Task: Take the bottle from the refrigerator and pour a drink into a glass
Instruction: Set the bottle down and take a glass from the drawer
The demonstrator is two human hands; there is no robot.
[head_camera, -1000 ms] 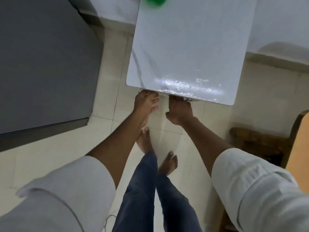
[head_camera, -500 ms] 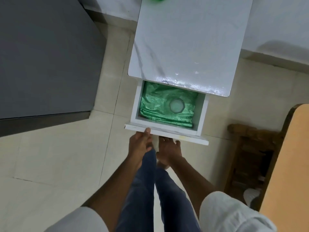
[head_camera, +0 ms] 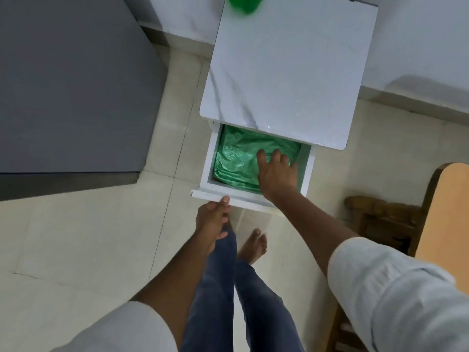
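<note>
A white side table (head_camera: pixel 286 72) stands ahead with its drawer (head_camera: pixel 209 163) pulled out toward me. Crumpled green plastic (head_camera: pixel 236 158) lines the drawer. My right hand (head_camera: pixel 276 174) is down inside the drawer with its fingers spread, over the spot where a clear glass stood a moment ago; the glass is hidden under it. My left hand (head_camera: pixel 212 219) grips the drawer's front panel at its left end, thumb on top. A green bottle (head_camera: pixel 243 3) stands at the table's far edge, cut off by the frame.
The grey refrigerator (head_camera: pixel 71 85) fills the left side, its door shut. A dark wooden stool (head_camera: pixel 380 217) and an orange tabletop (head_camera: pixel 446 212) are on the right. Pale floor tiles and my bare feet lie below the drawer.
Both hands pulled the drawer out from under the table top. Since then my right hand has let go of the front panel and moved into the drawer, covering the glass.
</note>
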